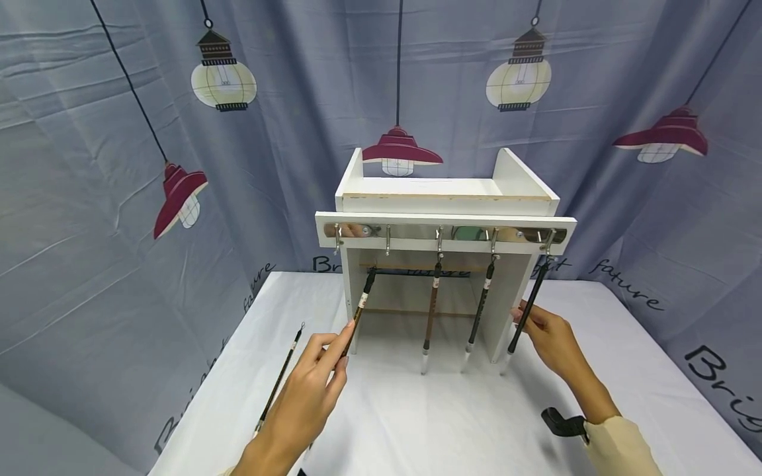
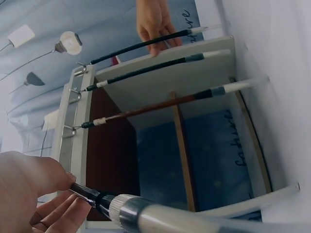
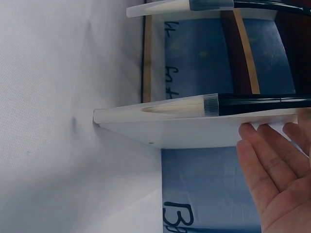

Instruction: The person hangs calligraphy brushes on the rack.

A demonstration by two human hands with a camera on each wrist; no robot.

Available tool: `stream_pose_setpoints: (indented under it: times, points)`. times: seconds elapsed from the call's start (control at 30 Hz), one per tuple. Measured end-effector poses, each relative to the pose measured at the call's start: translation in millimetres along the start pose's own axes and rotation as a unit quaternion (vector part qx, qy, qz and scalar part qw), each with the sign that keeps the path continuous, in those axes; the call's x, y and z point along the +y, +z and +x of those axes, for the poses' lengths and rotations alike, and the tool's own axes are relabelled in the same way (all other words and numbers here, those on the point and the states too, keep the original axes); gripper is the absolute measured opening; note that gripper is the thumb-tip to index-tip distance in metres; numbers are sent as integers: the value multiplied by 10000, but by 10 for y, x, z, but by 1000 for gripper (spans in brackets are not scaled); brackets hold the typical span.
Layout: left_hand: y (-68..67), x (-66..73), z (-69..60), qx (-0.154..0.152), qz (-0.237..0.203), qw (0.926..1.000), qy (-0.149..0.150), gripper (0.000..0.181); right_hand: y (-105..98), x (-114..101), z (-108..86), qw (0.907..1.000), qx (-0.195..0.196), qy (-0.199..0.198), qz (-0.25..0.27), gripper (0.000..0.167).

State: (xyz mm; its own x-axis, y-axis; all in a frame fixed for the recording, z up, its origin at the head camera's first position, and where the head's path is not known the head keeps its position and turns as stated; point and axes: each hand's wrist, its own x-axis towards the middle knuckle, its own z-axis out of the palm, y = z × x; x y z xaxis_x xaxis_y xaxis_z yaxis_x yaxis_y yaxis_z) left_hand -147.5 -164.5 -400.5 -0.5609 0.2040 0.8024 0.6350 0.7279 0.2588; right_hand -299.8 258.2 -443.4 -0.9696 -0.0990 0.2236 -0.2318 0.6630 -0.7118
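Observation:
My left hand (image 1: 309, 390) pinches a calligraphy brush (image 1: 362, 304) by its shaft, top end up, just below the left hooks of a white wooden rack (image 1: 446, 205). Its capped lower end comes close to the camera in the left wrist view. Three more calligraphy brushes hang from the rack's hooks: a brown brush (image 1: 432, 304), a dark brush (image 1: 481, 301) and a black brush (image 1: 528, 311) at the right end. Behind the black one, my right hand (image 1: 553, 340) rests its fairly straight fingers (image 3: 272, 155) against the outside of the rack's right side panel (image 3: 194, 130).
Another thin brush (image 1: 280, 377) lies on the white tabletop (image 1: 393, 416), left of the rack. Two bare hooks (image 1: 388, 239) are at the left of the rail. A grey-blue curtain (image 1: 286, 145) printed with lamps stands behind.

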Motion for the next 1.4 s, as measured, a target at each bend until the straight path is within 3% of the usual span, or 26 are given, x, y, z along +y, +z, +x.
stream_pose_setpoints:
  times: [0.47, 0.83, 1.4]
  points:
    - [164, 50, 132, -92, -222, 9997, -49, 70, 7, -6, 12, 9999, 85, -102, 57, 61]
    - [181, 65, 103, -253, -195, 9987, -403, 71, -2, -14, 13, 9999, 110, -87, 49, 62]
    - [278, 22, 87, -269, -252, 9975, -598, 70, 9, 21, 7, 9998, 136, -132, 23, 61]
